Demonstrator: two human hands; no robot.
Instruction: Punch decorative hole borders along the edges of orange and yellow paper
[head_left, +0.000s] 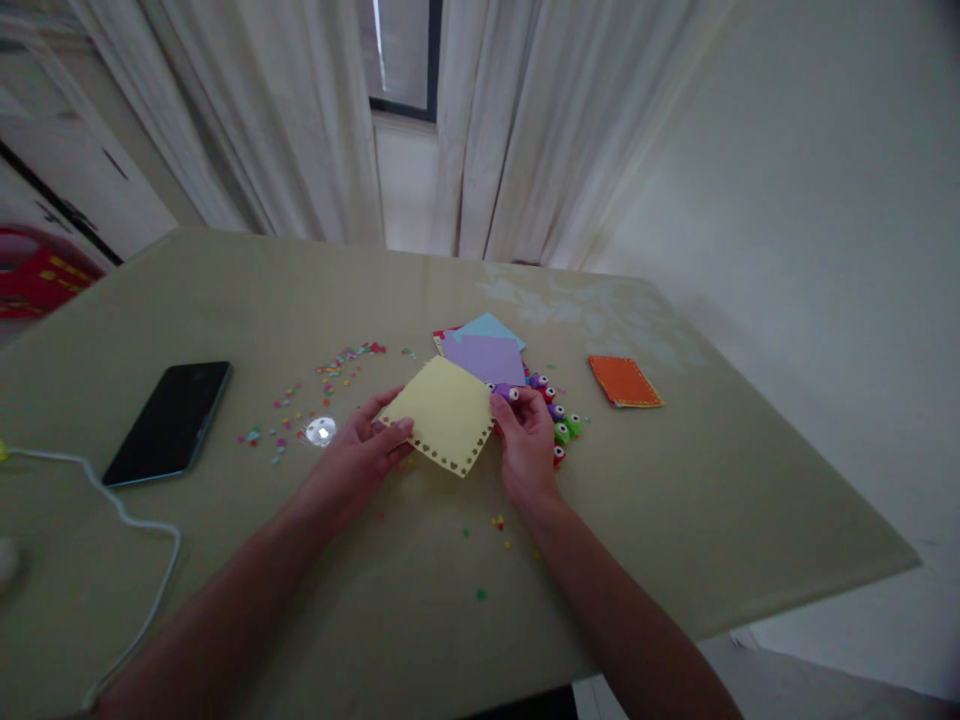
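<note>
A square of yellow paper (442, 410) is held tilted above the table, with small shapes punched along its two near edges. My left hand (367, 440) pinches its left corner, thumb on top. At the right corner, my right hand (527, 440) is closed around a small purple paper punch (505, 392) with toy eyes. Whether the punch's jaws are on the paper is hidden by the fingers. Behind the yellow sheet lie a purple sheet (484, 357) and a light blue sheet (489, 326). Several more punches, among them a green punch (572, 425), sit beside my right hand.
Punched paper confetti (330, 375) is scattered left of the hands, near a shiny clear disc (321, 431). A black tablet (171, 420) and a white cable (139, 522) lie at the left. An orange stack of punched paper (625, 381) lies at the right on the table (720, 500).
</note>
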